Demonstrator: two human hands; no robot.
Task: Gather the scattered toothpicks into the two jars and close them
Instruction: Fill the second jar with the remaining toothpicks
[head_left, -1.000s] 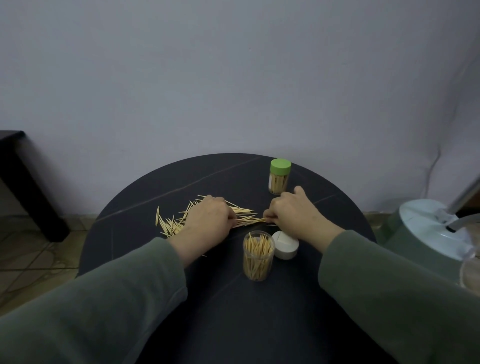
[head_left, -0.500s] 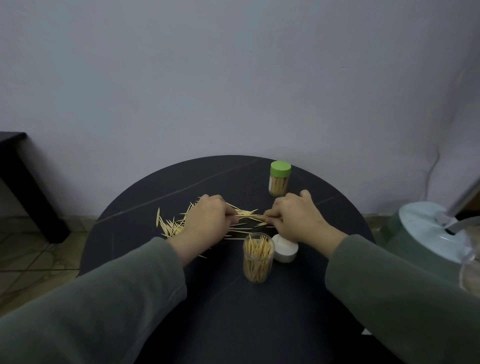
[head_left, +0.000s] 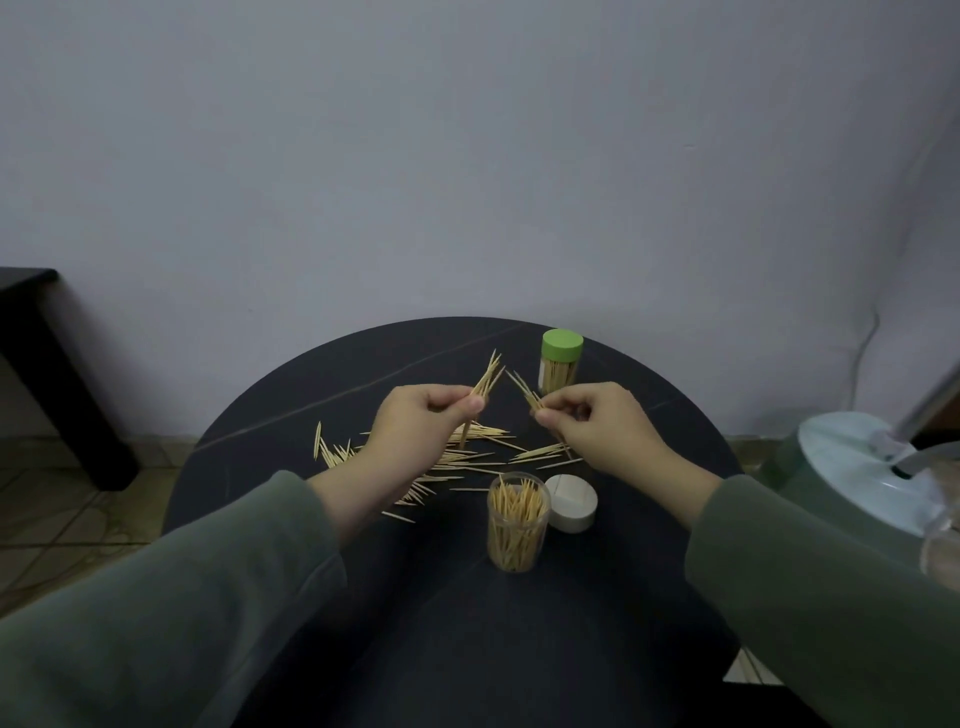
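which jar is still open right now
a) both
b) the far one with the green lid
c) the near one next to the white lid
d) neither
c: the near jar stands uncapped and full of toothpicks, with the white lid lying on the table beside it, while the far jar wears its green lid.
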